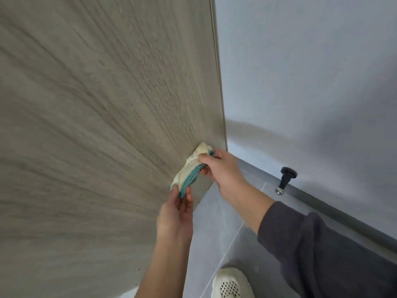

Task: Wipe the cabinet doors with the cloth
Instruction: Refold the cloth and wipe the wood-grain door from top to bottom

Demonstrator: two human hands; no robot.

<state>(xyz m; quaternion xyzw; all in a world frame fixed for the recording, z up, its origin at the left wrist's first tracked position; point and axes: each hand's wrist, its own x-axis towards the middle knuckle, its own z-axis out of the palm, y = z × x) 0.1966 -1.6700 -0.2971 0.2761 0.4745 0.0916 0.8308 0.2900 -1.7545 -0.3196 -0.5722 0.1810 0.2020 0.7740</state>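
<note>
Cream & teal cloth (pixel 193 166) sits bunched against the cabinet door (pixel 96 115), near its lower right corner. Right hand (pixel 223 171) has fingers curled round the cloth's upper end; left hand (pixel 175 216) pinches the lower end btwn thumb & fingers. Grey tiled floor (pixel 214 222) below, w/ a white perforated shoe (pixel 231 283); black door stop (pixel 286 178) low on the wall at right

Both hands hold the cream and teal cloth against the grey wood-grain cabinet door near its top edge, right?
Wrong on the top edge. In the head view the left hand and right hand hold the cream and teal cloth against the grey wood-grain cabinet door near its bottom right corner, close to the grey tiled floor.
</note>
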